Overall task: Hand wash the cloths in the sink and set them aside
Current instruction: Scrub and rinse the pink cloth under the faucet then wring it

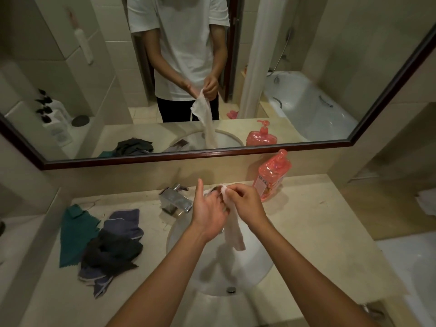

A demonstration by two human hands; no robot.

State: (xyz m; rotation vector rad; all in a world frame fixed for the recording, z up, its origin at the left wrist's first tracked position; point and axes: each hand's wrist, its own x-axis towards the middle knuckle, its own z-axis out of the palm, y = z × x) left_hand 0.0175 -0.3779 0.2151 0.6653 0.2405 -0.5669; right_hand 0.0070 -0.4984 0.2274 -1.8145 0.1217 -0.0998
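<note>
One pale cloth (pixel 233 234) held up over the sink (pixel 257 270), top edge pinched in the curled fingers of the right hand (pixel 247 206), left hand (pixel 207 213) against it with fingers partly spread, thumb raised (actual grip hard to tell), tail hanging toward the basin. Best worked end to end, kept low over the bowl to limit drips. Beyond: one faucet (pixel 175 199), one pink soap bottle (pixel 271 178), three other cloths at left on the counter (pixel 318 215): one teal (pixel 75 234), one dark (pixel 111 253), one blue-grey (pixel 122 223).
</note>
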